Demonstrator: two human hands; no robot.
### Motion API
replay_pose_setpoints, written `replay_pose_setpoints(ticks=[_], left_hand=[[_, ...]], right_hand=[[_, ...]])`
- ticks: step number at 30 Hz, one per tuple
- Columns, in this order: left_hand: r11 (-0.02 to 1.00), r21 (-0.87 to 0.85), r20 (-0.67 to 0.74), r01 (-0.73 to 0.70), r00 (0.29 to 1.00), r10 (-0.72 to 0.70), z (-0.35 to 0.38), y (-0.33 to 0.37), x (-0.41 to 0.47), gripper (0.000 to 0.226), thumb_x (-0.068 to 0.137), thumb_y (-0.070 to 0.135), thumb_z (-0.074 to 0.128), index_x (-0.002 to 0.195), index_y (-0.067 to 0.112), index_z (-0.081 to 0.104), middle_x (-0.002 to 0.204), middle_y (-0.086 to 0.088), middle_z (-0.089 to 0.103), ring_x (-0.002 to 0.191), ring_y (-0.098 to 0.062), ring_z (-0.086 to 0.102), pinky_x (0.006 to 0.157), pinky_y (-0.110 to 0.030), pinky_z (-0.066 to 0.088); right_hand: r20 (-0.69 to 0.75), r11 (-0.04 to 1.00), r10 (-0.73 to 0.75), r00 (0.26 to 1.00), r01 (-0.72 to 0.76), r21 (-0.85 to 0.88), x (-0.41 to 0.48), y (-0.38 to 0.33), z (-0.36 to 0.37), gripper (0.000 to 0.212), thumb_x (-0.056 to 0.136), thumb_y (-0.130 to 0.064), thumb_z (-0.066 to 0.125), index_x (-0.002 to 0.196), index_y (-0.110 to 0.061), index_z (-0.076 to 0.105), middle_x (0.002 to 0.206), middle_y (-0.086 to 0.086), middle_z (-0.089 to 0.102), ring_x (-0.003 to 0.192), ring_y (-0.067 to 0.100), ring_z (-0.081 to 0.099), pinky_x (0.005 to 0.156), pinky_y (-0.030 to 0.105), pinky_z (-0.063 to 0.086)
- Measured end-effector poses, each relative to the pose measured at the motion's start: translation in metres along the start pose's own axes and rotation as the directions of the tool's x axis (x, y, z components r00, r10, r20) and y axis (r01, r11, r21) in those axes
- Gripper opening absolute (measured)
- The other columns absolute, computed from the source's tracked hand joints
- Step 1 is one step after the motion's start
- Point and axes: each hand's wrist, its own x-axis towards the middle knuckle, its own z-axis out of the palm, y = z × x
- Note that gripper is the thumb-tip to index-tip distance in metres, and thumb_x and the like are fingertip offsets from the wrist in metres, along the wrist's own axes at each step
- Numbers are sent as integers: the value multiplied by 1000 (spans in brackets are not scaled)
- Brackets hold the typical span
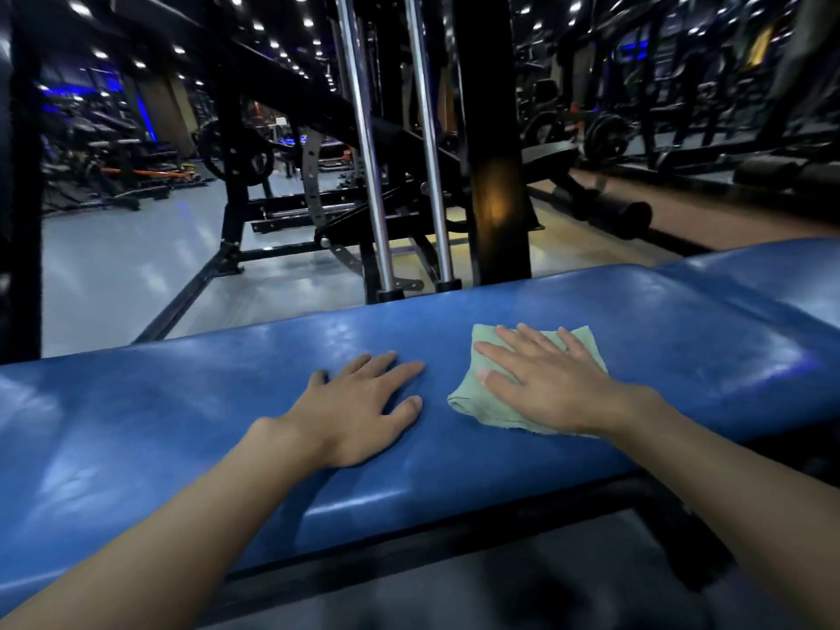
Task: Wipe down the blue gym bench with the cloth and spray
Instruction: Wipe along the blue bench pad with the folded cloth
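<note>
- Blue gym bench (182, 402) runs left to right across the near scene. The padded vinyl is glossy, probably slick when wet, and firm enough to lean on.
- Cloth (472, 404) lies flat on the pad, right of centre. It is soft and light and likely to bunch, so pin it under your palm.
- Your right hand (550, 384) presses it, fingers straight and spread.
- Your left hand (359, 411) rests flat on bare pad just left of it, fingers relaxed, holding nothing.
- Spray is not in view.
- Black upright (495, 175) and chrome rods (363, 152) stand just past the far edge; mind them on far strokes.
</note>
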Motion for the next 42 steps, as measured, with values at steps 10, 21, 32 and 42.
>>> replay_pose_setpoints(ticks=[10,21,32,42], left_hand=[[977,-4,-35,-212,977,211,-3,87,65,58,98,62,23,153,47,14,165,12,8,152,-15,3,119,-53,10],[975,15,26,-221,975,220,8,112,80,58,93,72,19,148,59,5,165,15,5,152,-23,4,117,-60,10],[969,-51,-10,-243,970,243,5,106,65,60,95,68,22,152,49,14,164,13,10,152,-17,4,118,-58,9],[982,-50,-47,-184,982,182,12,55,11,60,96,65,25,153,46,17,165,12,11,152,-13,6,122,-46,7]], right_hand=[[-68,962,272,960,-271,20,-22,120,-14,54,99,-59,14,152,-48,11,164,-16,-1,150,8,-6,120,47,-7],[-201,841,541,817,-532,99,-54,211,-14,55,97,-59,20,151,-47,21,164,-12,12,150,13,6,118,48,2],[-286,792,609,740,-588,166,-79,164,5,56,98,-49,18,153,-40,23,165,-6,8,151,16,-1,120,47,-5],[-289,871,488,824,-481,99,-77,76,22,54,99,-46,17,153,-40,19,165,-4,7,151,17,-4,119,50,-9]])
